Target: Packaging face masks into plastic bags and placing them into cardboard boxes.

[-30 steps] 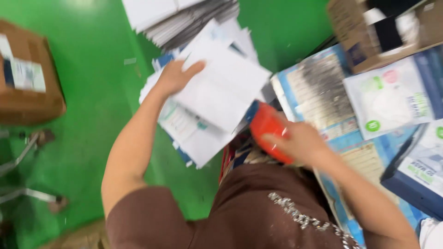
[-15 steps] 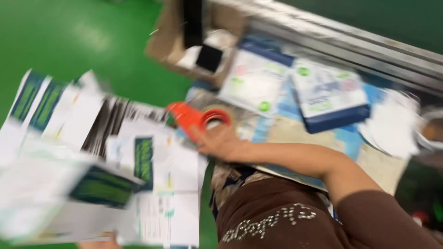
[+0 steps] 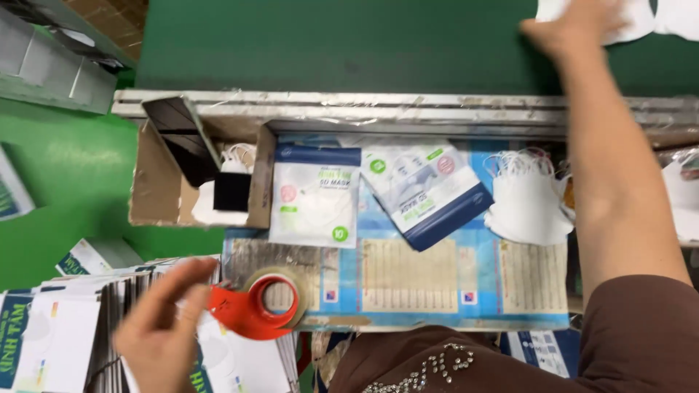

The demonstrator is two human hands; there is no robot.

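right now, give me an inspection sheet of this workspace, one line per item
surface: bench covered with a blue printed sheet, metal rail along its far edge
job's things: red tape dispenser with a roll of clear tape on the bench's near left corner; white pieces on the green belt
clutter: two mask packs, loose white masks, open carton, stack of flat packs at lower left
hands: left hand open, fingers at the dispenser's handle; right hand reaching to the white pieces, grip blurred
cables: nothing seen
surroundings: green floor, grey boxes at upper left
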